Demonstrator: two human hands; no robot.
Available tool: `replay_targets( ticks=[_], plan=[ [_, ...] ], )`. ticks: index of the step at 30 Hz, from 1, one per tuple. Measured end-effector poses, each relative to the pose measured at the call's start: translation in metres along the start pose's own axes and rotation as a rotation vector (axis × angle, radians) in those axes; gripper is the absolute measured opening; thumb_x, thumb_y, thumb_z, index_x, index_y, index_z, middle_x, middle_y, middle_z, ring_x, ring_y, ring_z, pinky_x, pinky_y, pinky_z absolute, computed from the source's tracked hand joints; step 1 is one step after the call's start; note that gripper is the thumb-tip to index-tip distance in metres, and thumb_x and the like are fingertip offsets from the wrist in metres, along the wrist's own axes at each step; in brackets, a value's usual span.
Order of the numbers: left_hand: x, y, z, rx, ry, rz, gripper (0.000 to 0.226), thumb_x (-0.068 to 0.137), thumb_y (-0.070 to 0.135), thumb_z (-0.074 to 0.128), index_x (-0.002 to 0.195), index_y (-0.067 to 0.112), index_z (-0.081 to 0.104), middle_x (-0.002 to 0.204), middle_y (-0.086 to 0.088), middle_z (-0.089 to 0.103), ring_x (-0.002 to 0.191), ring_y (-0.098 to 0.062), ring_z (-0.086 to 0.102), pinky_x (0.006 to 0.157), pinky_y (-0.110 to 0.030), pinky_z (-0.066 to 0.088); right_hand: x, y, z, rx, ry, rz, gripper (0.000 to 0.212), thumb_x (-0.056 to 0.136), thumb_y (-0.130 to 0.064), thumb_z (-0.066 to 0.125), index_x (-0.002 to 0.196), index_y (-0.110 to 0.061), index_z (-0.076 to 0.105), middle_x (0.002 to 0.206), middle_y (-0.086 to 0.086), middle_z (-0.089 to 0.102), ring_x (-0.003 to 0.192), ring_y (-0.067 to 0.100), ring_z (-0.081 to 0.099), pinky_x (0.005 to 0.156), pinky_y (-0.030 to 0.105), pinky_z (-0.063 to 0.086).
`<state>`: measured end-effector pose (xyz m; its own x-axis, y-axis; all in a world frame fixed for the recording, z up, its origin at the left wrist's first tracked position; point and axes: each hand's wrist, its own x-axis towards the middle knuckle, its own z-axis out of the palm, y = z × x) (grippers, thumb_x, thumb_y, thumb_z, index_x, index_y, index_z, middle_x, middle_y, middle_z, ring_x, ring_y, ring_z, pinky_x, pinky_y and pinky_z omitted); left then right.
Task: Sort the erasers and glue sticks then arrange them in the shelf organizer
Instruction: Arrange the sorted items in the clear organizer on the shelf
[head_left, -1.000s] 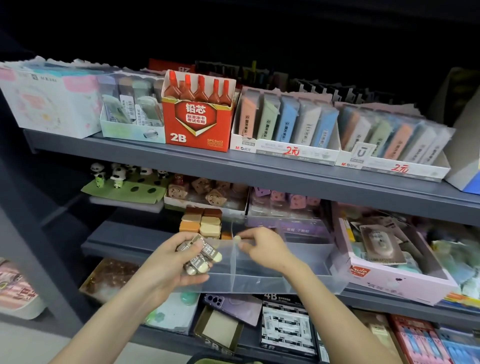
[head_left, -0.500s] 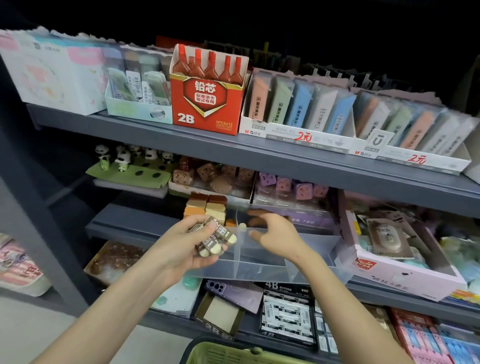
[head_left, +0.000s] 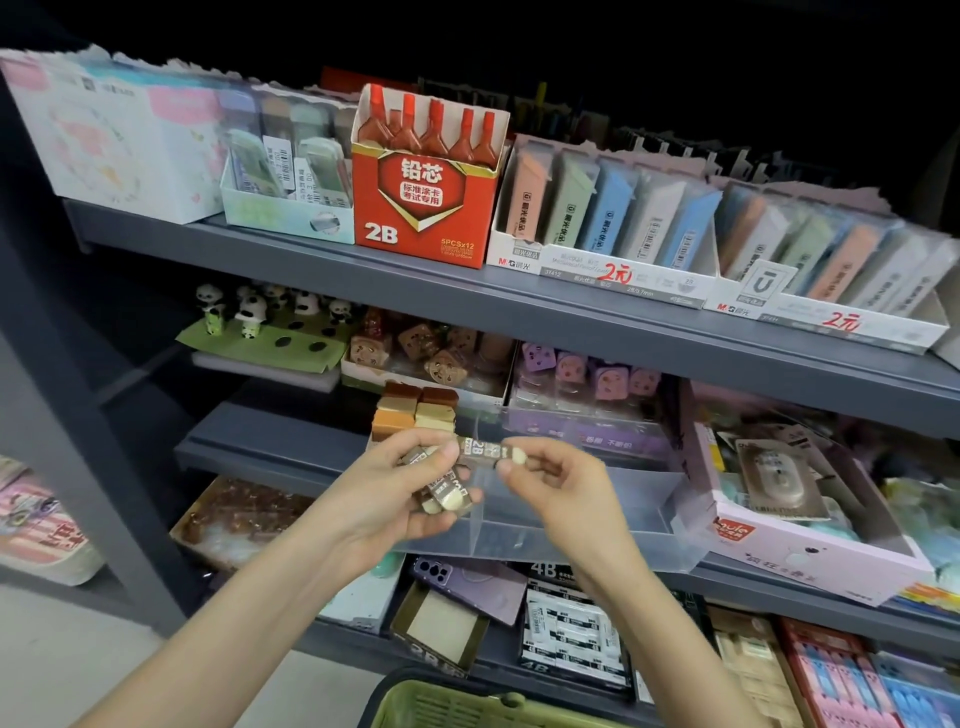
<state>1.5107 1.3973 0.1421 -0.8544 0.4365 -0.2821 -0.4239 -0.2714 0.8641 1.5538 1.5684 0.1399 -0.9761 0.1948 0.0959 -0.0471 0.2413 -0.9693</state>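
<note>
since half a second ago the right hand (head_left: 556, 483) has left the space over the clear organizer (head_left: 613, 512) and come back to the left hand (head_left: 379, 504). the camera has tipped down too, so a green basket (head_left: 467, 706) now shows at the bottom edge.

the grey shelving (head_left: 519, 312) carries boxed stationery on every level. on its middle shelf the clear organizer sits at the front lip, just beside a pink carton (head_left: 810, 561) on the right and in front of a stack of brown and cream block erasers (head_left: 415, 410). an upright partition (head_left: 475, 522) splits it into compartments, which probably serve to keep the kinds apart.

the left hand hovers before the organizer's left end. its fingers curl under and around a bundle of sleeved erasers (head_left: 447, 496), pale tips pointing right. held that way it seems to work as a store, so the other hand can draw one at a time.

the right hand's thumb and forefinger are closed on the pale tip of one 2b eraser (head_left: 491, 451), the other fingers loosely curled. that eraser lies level, its far end under the left thumb, above the organizer and not yet in it. i judge it is being pulled free for placing. i can make out no glue sticks.
</note>
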Motion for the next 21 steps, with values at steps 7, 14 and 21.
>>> replay_targets(
  ticks=[7, 14, 21],
  plan=[
    [0.002, 0.004, -0.007, -0.200, 0.155, 0.012, 0.028, 0.065, 0.018, 0.069, 0.089, 0.007, 0.062, 0.094, -0.021, 0.066, 0.081, -0.031, 0.072, 0.041, -0.020, 0.049, 0.044, 0.007, -0.018, -0.569, 0.206, -0.080, 0.009, 0.089, -0.020, 0.063, 0.080, -0.022, 0.064, 0.075, -0.011, 0.065, 0.071, 0.008, 0.057, 0.066, 0.020, 0.040],
    [0.006, 0.003, -0.012, -0.215, 0.160, -0.006, 0.035, 0.062, 0.002, 0.070, 0.096, 0.003, 0.062, 0.107, -0.026, 0.061, 0.085, -0.034, 0.071, 0.051, -0.025, 0.054, 0.080, 0.019, 0.005, -0.914, -0.004, -0.048, 0.019, 0.091, -0.014, 0.052, 0.098, -0.021, 0.069, 0.096, 0.003, 0.069, 0.091, 0.027, 0.056, 0.083, 0.026, 0.041],
    [0.008, 0.003, -0.015, -0.246, 0.125, -0.056, 0.034, 0.080, -0.019, 0.054, 0.107, 0.002, 0.059, 0.107, -0.028, 0.057, 0.093, -0.039, 0.067, 0.058, -0.032, 0.057, 0.079, 0.025, 0.004, -0.828, -0.221, 0.025, 0.037, 0.096, -0.011, 0.039, 0.122, -0.020, 0.063, 0.132, -0.003, 0.058, 0.123, 0.019, 0.050, 0.108, 0.031, 0.033]
  ],
)
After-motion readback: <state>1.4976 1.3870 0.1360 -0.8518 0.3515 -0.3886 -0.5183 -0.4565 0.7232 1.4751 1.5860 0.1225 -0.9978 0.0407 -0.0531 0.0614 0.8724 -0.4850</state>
